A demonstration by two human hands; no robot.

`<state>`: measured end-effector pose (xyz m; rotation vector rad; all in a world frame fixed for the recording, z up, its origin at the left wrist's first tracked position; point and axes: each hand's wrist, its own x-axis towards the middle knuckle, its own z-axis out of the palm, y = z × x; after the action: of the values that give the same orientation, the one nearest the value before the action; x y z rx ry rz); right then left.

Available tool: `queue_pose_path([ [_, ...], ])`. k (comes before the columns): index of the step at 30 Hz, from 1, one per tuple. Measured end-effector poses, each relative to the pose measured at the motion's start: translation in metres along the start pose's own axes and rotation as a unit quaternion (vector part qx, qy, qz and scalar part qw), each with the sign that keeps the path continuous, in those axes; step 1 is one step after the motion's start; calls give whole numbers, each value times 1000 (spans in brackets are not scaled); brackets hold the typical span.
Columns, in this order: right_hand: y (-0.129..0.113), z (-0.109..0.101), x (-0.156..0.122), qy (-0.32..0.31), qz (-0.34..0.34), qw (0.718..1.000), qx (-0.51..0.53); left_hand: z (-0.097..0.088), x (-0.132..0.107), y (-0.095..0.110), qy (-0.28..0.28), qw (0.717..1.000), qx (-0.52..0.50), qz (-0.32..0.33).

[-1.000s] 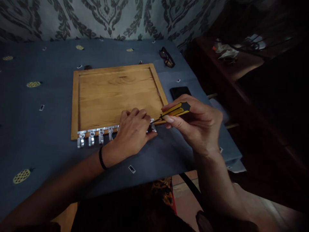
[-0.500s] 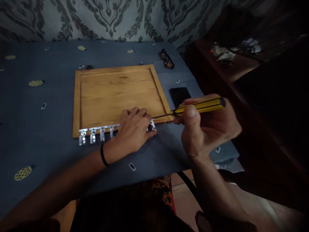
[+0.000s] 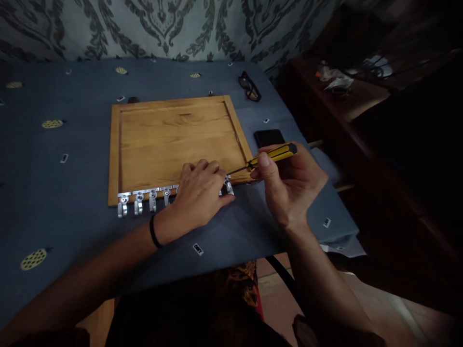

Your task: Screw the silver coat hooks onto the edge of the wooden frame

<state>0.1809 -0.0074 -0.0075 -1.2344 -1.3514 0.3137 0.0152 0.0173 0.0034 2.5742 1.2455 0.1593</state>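
Observation:
A framed wooden board (image 3: 173, 140) lies flat on the table, with a silver hook rail (image 3: 139, 197) along its near edge. Over the right part of the rail rests my left hand (image 3: 200, 190), fingers bent and thumb below, gripping the rail and hiding several hooks. My right hand (image 3: 291, 185) is closed around a screwdriver (image 3: 277, 154) with a yellow and black handle. Its thin shaft points left to the rail's right end, beside my left fingertips. Whether the tip sits in a screw I cannot tell.
A black phone (image 3: 269, 138) lies right of the board, and dark-framed glasses (image 3: 249, 86) are farther back. The blue patterned tablecloth (image 3: 83, 231) covers the table up to the wall. Dark wooden furniture (image 3: 347, 140) with clutter on it stands to the right.
My right hand has shifted left with the screwdriver, whose handle end now sits farther left. My left hand and the board stay in place.

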Motion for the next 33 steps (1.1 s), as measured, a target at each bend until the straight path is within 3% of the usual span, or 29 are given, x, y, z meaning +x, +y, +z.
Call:
queue_pose_path([
  [5, -9, -3, 0, 60, -26, 998, 16, 3, -1, -2, 12, 1000, -2, 9],
  [20, -10, -8, -5, 25, 14, 1000, 12, 3, 0, -1, 7, 1000, 6, 9],
  [33, -1, -13, -6, 77, -2, 997, 7, 4, 0, -1, 22, 1000, 4, 4],
])
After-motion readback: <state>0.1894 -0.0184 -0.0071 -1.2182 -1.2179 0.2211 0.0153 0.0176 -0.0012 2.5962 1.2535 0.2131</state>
